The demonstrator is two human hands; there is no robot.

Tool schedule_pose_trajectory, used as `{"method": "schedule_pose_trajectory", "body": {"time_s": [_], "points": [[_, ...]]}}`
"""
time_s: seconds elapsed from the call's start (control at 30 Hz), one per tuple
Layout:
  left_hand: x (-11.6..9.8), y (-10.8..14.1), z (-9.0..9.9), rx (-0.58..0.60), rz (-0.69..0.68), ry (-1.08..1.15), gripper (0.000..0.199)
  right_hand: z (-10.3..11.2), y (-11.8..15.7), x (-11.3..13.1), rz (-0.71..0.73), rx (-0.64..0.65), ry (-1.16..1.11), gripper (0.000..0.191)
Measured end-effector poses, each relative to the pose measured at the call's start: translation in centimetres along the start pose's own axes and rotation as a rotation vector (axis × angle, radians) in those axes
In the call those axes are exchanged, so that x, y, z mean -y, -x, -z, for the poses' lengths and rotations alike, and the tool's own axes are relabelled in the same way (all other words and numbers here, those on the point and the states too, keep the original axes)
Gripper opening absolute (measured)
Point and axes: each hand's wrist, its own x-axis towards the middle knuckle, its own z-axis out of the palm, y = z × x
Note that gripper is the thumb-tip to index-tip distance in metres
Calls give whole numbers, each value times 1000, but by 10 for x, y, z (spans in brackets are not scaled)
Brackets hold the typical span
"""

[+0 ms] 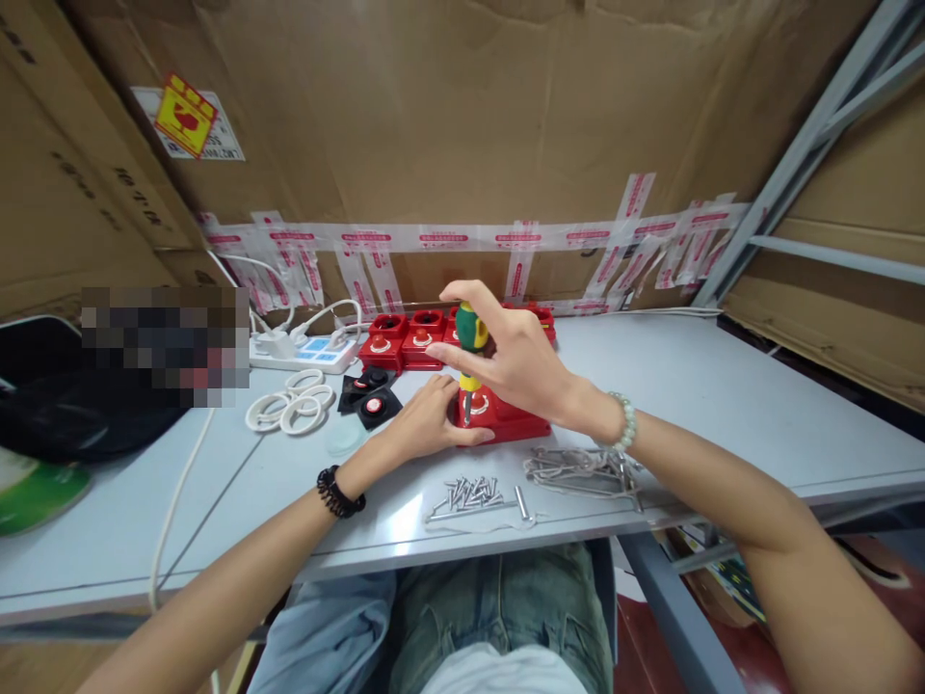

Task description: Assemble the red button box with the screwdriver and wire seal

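The red button housing [510, 420] is clasped at its left end by the left hand [425, 416], seemingly against twisting; above it, the green-and-yellow screwdriver [472, 331] is gripped upright by the right hand [526, 364]. Before it, screws [474, 494] are heaped, apparently for reach.

Bright light, with white glare along the front of the bench [406, 528]; edges stretched, pixelated patch [173, 345] at left.

In the grip, the screwdriver handle [473, 331] looks like smooth plastic, the shaft [468, 409] plain metal. Red housing [506, 419] right below is glossy plastic. Screws [473, 494] nearer than the grip: shiny metal. Tabletop [723, 405] is smooth (proper glare), cardboard [434, 116] behind matt.
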Motion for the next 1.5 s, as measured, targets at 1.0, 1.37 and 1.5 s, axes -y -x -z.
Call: {"method": "schedule_pose_trajectory", "body": {"time_s": [1.0,1.37,1.5], "points": [[1,0,-1,-20,-3,62,64,11,5,14,63,276,10,44],[2,-1,-1,4,0,26,69,27,1,9,77,351,-60,46],[3,-1,-2,-5,-27,29,71,23,2,12,12,269,2,34]]}}
